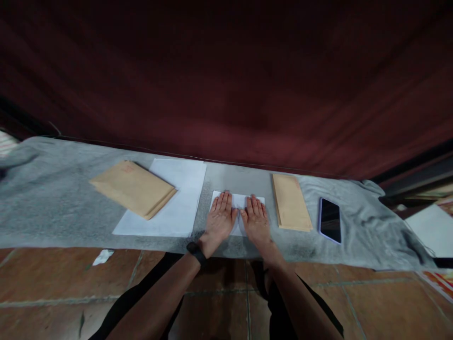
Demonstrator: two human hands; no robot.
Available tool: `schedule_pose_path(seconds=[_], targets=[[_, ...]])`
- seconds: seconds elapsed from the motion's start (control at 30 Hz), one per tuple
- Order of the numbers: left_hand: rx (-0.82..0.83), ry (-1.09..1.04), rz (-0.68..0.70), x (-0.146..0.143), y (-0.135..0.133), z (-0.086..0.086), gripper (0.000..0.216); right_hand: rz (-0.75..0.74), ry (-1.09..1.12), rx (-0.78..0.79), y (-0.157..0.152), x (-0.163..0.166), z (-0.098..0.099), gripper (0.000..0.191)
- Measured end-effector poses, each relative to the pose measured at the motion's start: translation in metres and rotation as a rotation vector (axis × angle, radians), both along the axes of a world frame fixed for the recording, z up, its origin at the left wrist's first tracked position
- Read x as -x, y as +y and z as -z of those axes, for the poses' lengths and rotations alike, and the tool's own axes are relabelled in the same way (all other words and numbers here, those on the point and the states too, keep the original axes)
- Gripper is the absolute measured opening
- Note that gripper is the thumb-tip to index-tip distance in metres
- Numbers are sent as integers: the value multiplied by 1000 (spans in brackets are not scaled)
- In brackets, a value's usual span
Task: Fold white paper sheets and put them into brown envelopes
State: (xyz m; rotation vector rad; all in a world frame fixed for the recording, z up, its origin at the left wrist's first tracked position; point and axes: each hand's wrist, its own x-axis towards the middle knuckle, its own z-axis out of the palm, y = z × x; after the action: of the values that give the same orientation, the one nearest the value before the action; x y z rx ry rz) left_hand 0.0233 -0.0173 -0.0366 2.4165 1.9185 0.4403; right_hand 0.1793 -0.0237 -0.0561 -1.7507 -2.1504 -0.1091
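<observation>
A sheet of white paper, seemingly folded, lies on the grey cloth in front of me. My left hand presses flat on its left part, fingers stretched out. On its right part rests my right hand, also flat and open. The thumbs nearly meet in the middle, and both palms hide much of the paper. Just right of my right hand is a small stack of brown envelopes. To the left, larger white sheets lie in a stack, with more brown envelopes partly on top.
A phone in a purple case lies right of the envelopes. The grey cloth covers a long narrow surface. Behind it hangs a dark red curtain. A white scrap is on the tiled floor. White paper sits far right.
</observation>
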Motion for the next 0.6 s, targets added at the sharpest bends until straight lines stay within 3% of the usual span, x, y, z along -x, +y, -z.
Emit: schedule_pose_path(seconds=[0.17, 0.6], targets=[[-7, 30, -49, 6, -3, 0, 64, 39, -13, -70, 0, -12, 6, 61], [13, 38, -48, 23, -11, 2, 67, 68, -19, -75, -10, -36, 6, 65]])
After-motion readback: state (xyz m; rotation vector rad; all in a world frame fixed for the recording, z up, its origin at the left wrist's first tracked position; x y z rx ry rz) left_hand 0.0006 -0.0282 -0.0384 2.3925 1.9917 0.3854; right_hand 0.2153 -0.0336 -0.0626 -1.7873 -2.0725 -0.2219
